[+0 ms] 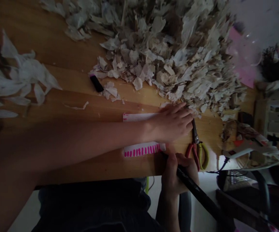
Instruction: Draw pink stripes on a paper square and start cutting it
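Note:
A white paper (139, 117) lies near the table's front edge, with a row of short pink strokes along its near side. My left hand (175, 124) rests flat across the paper's right part, fingers spread toward the far right. The left forearm covers the paper's middle. Gripped in my right hand (181, 172) is a thick black marker (199, 193), its tip at the paper's lower right corner by the last stroke. Beside my left fingertips lie scissors (196, 139) with one red and one yellow handle. A black cap (96, 83) with a pinkish end sits farther back.
A big heap of dry, pale papery flakes (178, 58) covers the back of the wooden table (79, 112). White petal-like pieces (25, 77) lie at the left. A white power strip (247, 149) with cables sits at the right edge.

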Available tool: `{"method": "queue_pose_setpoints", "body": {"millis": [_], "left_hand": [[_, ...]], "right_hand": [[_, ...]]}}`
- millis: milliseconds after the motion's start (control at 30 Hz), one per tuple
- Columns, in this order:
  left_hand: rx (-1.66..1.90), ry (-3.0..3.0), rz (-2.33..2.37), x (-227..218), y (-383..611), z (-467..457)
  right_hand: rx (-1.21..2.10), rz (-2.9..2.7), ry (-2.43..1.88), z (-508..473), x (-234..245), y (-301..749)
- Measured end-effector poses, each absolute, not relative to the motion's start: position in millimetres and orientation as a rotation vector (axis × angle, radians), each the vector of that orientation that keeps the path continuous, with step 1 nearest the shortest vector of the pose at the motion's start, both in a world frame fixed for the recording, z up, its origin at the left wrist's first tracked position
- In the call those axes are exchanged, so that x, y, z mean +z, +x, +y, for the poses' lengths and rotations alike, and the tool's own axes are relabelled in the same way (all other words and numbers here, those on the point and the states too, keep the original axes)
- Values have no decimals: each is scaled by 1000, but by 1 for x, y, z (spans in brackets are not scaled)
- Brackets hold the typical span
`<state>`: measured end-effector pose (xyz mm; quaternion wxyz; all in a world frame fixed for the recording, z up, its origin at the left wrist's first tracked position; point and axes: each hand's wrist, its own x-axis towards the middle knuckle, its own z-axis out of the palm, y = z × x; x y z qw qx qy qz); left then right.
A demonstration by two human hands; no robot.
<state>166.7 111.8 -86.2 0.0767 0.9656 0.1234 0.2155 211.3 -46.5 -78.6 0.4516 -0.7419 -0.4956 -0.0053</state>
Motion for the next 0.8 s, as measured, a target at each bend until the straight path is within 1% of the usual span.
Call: {"method": "queue_pose_setpoints", "body": {"millis": [400,800], "left_hand": [[635,2868,345,-86,167,113],[509,2908,373,-81,165,112]], "right_hand": [[-24,-1158,-1785,-37,-71,215],[-16,-1168,-1792,-24,-68,212]]}}
